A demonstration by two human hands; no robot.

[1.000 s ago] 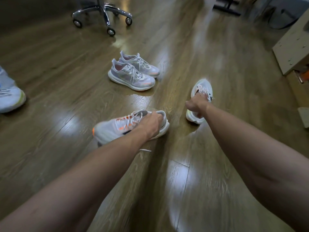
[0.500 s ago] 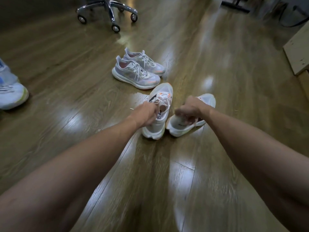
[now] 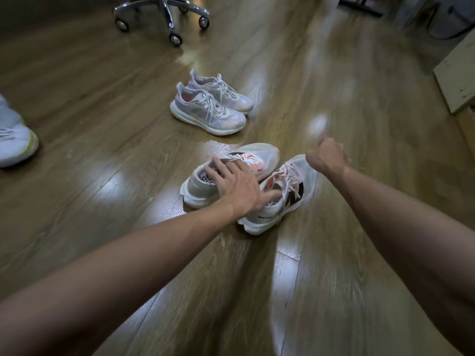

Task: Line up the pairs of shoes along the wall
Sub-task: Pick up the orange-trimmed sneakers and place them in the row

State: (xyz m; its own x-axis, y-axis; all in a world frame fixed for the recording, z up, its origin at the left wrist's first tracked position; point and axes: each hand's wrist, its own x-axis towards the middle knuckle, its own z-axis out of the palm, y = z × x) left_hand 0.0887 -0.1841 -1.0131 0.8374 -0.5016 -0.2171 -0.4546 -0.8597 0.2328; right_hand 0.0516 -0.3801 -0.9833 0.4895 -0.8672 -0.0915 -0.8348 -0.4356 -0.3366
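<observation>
Two white sneakers with orange and black marks lie side by side on the wooden floor, toes pointing away to the right: the left sneaker (image 3: 259, 155) and the right sneaker (image 3: 290, 186). My left hand (image 3: 236, 186) lies spread over both, fingers on the left sneaker's collar and laces, thumb reaching to the right sneaker's opening. My right hand (image 3: 326, 158) hovers by the right sneaker's toe with curled fingers, holding nothing. A pair of grey-white sneakers (image 3: 208, 111) stands together just beyond.
A single white shoe with a yellow-green sole (image 3: 15, 142) sits at the left edge. A chrome wheeled chair base (image 3: 167, 11) stands at the back. A pale wooden board (image 3: 457, 73) juts in at the right. Dark cables and furniture legs are at the far right.
The two white-orange sneakers were brought together and turned parallel. My right hand let go of its sneaker and lifted off. My left hand opened and now lies across both.
</observation>
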